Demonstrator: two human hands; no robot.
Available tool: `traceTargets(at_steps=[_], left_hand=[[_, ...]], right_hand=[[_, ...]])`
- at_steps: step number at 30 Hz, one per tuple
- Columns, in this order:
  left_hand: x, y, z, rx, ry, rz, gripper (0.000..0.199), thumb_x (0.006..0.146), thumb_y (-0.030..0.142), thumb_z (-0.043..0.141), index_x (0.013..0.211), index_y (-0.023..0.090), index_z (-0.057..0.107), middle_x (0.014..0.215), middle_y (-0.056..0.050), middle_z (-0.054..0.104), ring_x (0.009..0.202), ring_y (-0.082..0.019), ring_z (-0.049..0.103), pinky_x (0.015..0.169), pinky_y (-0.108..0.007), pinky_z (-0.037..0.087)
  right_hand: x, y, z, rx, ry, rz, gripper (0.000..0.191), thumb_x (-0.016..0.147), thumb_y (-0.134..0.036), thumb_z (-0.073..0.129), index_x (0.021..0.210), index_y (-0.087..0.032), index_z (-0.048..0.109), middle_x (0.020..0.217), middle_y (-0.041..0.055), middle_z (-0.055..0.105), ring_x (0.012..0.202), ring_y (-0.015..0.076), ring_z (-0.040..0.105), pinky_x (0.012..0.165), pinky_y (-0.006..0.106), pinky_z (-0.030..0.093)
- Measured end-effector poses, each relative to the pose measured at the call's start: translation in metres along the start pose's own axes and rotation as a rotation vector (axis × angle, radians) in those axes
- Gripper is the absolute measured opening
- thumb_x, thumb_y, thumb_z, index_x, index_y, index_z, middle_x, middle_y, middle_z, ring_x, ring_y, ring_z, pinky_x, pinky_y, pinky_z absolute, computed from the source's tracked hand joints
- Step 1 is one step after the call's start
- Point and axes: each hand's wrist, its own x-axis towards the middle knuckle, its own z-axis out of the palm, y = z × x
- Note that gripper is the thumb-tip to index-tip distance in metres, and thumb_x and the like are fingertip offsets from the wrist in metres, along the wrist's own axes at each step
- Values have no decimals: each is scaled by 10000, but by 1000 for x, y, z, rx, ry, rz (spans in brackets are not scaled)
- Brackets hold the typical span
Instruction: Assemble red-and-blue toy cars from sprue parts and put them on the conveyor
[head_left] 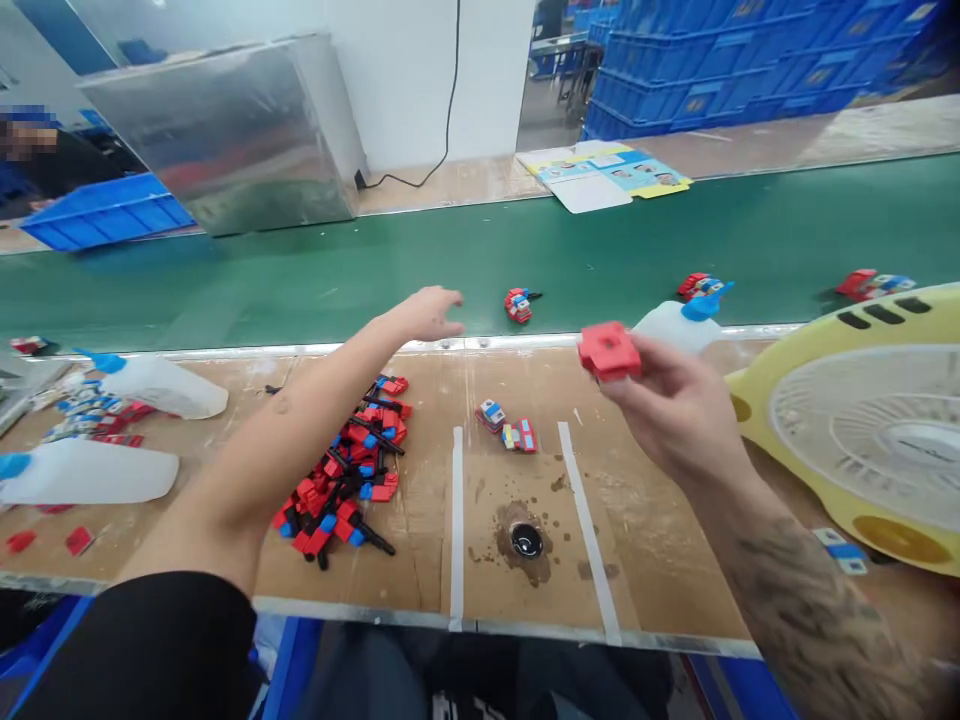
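Note:
My left hand (429,312) reaches over the near edge of the green conveyor belt, fingers apart and holding nothing. A little to its right, a small red, white and blue toy piece (517,306) with a black rod lies on the belt, not touched. Raised over the bench, my right hand (675,400) grips a red plastic block piece (609,350) between thumb and fingers. Between two white tape strips sit two small block pieces, a grey, blue and red one (491,415) and a red and yellow one (520,435). Under my left forearm spreads a pile of red, black and blue parts (352,470).
A small dish of dark liquid (526,540) sits in wet stains on the bench. A yellow fan (862,430) takes up the right side. White bottles (90,472) lie at left; another bottle (675,328) is behind my right hand. More toy pieces (874,285) are on the belt.

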Motion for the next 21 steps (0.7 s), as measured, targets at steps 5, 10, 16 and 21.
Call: traceTargets(at_steps=[5,10,16,21], left_hand=[[-95,-22,9,39,-111,-80,471,859,396,567,1246,133,620,1153,-115,692,1030,-246,643,899,-310,473],[-115,-28,25,119,-110,-213,391,902,338,566,1250,168,616,1191,-112,669,1119,-253,611,975,-338,452],[-97,-30,26,135,-211,-326,336,947,371,587,1204,155,600,1210,-91,627,1066,-236,622,928,-458,513],[-83,-12,42,137,-361,-296,280,933,329,620,1152,154,619,1129,-76,649,973,-204,647,843,-401,556]], right_hand=[[-93,40,-39,230,164,311,402,690,-307,869,1067,-300,728,1057,8,728,971,186,671,842,262,555],[-121,51,-33,466,152,473,394,724,-314,848,1088,-311,697,1018,31,717,768,175,677,631,251,572],[-126,60,-18,612,155,534,544,656,-230,875,1166,-288,693,972,49,721,788,180,634,635,238,549],[-136,69,-17,694,105,570,398,732,-352,827,1111,-290,722,998,52,721,790,178,626,677,272,542]])
